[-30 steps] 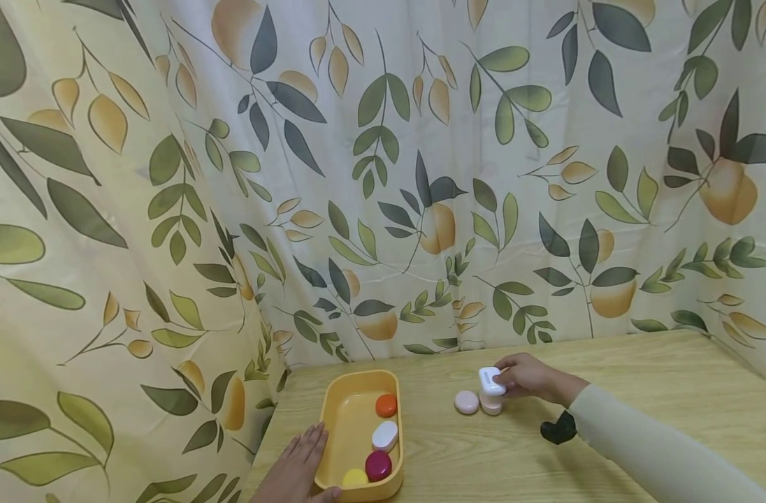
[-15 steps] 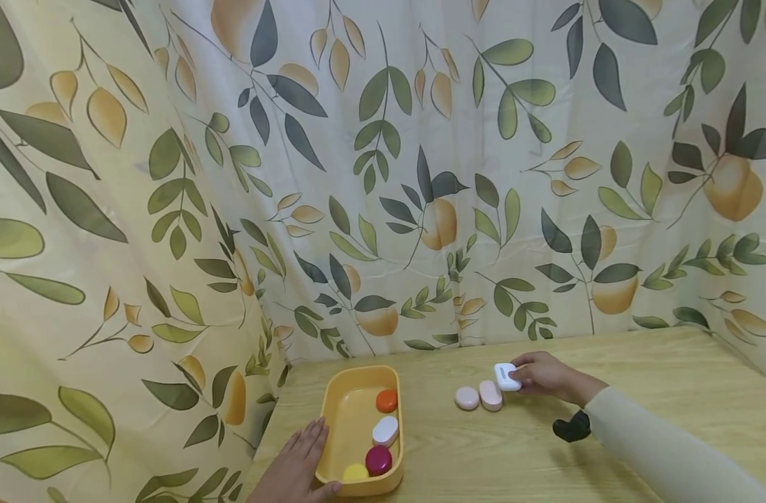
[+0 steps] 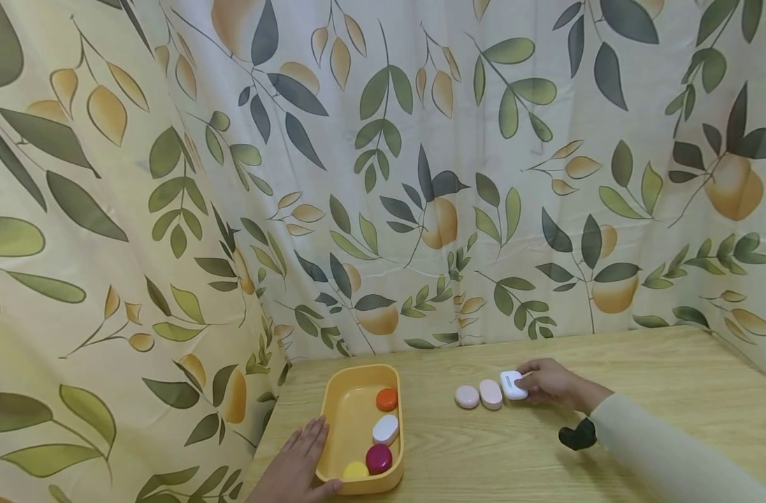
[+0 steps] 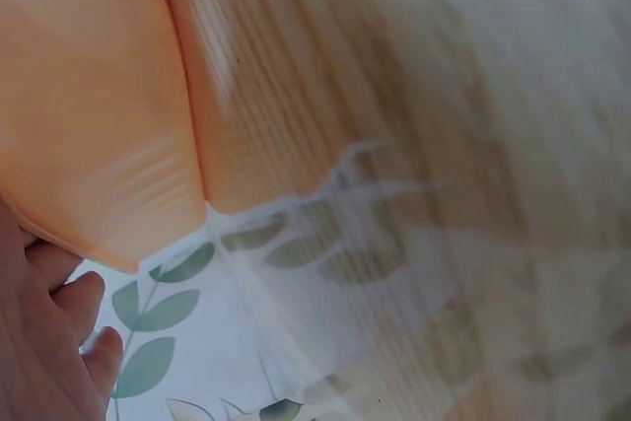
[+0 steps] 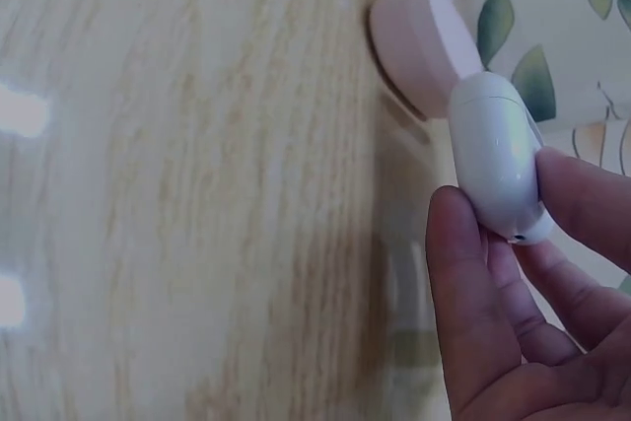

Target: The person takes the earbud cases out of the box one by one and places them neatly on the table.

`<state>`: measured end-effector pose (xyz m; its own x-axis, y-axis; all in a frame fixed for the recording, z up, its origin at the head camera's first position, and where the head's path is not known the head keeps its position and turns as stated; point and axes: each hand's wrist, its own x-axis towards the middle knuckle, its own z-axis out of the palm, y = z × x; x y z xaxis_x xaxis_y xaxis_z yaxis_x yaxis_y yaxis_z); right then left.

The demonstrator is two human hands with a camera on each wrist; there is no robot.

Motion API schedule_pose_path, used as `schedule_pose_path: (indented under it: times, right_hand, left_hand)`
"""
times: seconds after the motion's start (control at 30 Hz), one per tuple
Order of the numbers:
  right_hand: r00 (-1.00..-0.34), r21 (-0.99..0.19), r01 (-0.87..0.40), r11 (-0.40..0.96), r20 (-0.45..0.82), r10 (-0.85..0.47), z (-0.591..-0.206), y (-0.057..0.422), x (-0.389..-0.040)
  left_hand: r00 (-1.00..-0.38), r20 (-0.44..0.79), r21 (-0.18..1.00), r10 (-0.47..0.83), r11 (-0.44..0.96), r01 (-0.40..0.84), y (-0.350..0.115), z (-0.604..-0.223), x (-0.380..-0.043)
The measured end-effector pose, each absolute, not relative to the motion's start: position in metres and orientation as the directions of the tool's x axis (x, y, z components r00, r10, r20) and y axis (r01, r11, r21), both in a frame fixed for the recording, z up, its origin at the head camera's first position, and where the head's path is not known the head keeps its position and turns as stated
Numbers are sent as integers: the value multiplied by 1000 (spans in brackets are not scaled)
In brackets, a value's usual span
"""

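A pretty curtain with leaves and fruit hangs behind a pale wood table. On the table is a yellow tray. In it are an orange lid, a white oval box, a dark red lid and a yellow lid.

The left hand lies along the side of the tray, fingers out straight and thumb at the near corner. The right hand pinches a small white case between thumb and fingers. The case is at the end of a row, just beside a long pink box, with a round pink box next to that. I can't tell if the case touches the table or the long pink box.

To do this bit well, I think a soft pinch is best, because the case looks smooth and could slip. It should be flat before the fingers let go, and not bump the pink box. The left hand can stay light so the tray doesn't slide.

The case has a tiny grey mark, too small to read. I can't see any brand or words.
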<state>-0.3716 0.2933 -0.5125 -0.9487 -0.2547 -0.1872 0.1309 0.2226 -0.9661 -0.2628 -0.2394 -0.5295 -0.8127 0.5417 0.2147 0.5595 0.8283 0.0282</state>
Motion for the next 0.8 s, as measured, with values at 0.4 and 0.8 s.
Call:
schedule_pose_path:
  times: [0.4,0.8]
  right_hand:
    - [-957,-953,121,277,-186,-221,-522,291,-369]
    - [-964,-917,68,393,-162,-212,-517,286,-369]
  left_hand:
    - [-830,192,42,524,840,540,-238,-530,-262]
    - [-834,195,47,517,844,534,-238,-529,-262]
